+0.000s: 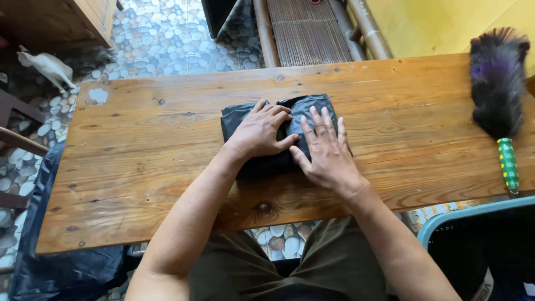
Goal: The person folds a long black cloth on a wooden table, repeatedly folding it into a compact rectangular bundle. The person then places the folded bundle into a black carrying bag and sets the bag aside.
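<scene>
A folded black plastic bag [237, 116] lies in the middle of a wooden table [145, 161]. My left hand [259, 132] rests flat on the bag's left half, fingers spread and pointing right. My right hand [327, 150] presses flat on the bag's right half, fingers apart and pointing away from me. Both palms cover much of the bag; only its far edge and lower left corner show. Neither hand grips anything.
A dark feather duster [496, 83] with a green dotted handle [507, 164] lies at the table's right end. A teal-rimmed basket [473, 214] stands at lower right. Black plastic sheeting [61, 267] hangs at lower left. A bamboo bench [312, 30] stands beyond the table on a pebble floor.
</scene>
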